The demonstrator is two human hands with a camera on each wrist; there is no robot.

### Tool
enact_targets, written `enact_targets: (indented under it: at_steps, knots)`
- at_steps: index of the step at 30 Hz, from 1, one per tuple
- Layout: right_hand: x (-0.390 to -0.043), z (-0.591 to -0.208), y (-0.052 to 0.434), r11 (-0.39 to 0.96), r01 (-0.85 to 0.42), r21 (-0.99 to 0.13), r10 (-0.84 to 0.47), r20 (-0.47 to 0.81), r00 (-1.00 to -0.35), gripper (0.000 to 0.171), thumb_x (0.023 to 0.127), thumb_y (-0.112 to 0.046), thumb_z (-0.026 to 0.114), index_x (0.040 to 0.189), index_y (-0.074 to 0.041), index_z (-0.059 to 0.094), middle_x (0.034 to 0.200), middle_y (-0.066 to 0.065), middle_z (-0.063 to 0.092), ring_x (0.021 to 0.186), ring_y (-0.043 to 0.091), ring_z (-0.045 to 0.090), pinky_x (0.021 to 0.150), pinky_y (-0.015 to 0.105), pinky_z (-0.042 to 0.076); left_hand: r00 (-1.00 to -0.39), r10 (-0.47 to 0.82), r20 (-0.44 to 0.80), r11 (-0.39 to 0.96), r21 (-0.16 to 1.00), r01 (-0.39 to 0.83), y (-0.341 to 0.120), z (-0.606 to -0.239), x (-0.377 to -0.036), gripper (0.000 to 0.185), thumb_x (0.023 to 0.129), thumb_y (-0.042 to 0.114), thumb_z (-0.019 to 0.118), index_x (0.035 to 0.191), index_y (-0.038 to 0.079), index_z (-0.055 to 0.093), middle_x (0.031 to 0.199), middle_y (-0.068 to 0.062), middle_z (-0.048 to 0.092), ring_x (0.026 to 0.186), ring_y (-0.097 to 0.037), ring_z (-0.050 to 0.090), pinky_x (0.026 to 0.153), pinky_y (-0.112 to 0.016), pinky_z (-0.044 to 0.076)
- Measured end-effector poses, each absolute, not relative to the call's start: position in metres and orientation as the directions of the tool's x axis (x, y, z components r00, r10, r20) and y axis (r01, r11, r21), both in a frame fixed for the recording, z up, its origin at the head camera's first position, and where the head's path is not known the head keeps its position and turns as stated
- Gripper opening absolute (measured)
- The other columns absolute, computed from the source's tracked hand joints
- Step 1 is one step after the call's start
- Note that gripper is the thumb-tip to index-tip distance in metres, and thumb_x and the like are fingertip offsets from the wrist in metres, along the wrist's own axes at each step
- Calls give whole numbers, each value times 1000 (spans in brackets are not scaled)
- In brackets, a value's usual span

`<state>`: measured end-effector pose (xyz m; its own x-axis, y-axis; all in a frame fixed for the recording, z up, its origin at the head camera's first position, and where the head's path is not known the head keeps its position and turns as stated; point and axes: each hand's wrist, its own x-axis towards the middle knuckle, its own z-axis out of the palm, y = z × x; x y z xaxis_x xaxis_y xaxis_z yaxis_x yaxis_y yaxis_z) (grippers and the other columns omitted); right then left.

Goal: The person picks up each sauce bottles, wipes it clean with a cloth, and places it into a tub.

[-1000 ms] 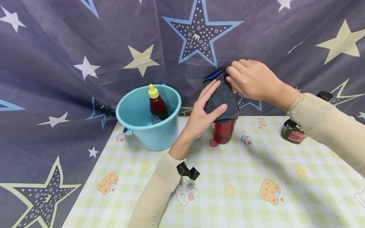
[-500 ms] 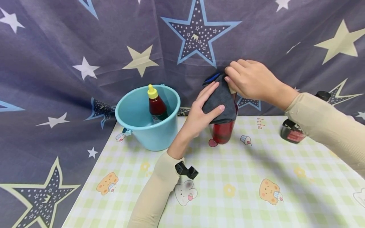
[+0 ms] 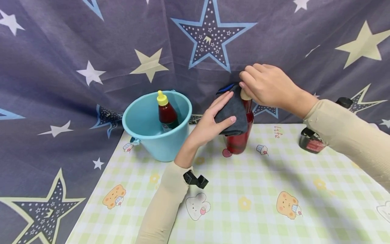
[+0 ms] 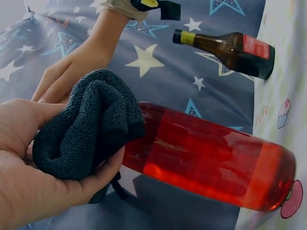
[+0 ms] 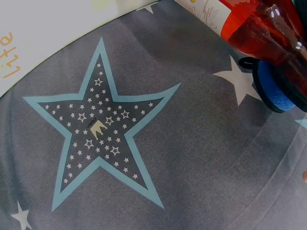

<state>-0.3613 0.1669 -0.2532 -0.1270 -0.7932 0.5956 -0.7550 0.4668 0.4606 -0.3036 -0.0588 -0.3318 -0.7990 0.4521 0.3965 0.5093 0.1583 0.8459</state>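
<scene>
The left hand (image 3: 210, 123) presses a gray cloth (image 3: 232, 113) against the red bottle's (image 3: 240, 139) upper half. The right hand (image 3: 266, 86) grips its cap. Lower half is unwiped.

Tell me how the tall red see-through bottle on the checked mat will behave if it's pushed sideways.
The tall red see-through bottle stands upright on a narrow base, so it would probably tip rather than slide. It looks filled with red liquid, so likely heavy for its size. Its smooth round wall may roll if it falls; the right hand at its top and the left hand pressing the dark grey cloth steady it.
</scene>
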Motion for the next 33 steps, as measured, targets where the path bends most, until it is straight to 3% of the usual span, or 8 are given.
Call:
enact_targets:
  at_steps: [17,33]
  knots:
    - [-361,-256,165,486,-777,401,-757,638,-144,44,112,-29,30,89,2,52,72,13,45,58,29,41,55,38,33,-796,515,318,222,848,482,-69,-331,-307,68,98,8,68,159,13,38,168,-4,29,156,-14,23,126,-36,24]
    - [-359,-257,165,495,-780,384,-745,650,-153,44,112,-29,30,89,1,52,73,13,44,58,29,40,55,38,34,-805,545,236,321,828,460,-73,-330,-306,69,99,13,67,160,17,36,169,-1,25,157,-17,20,127,-41,24]
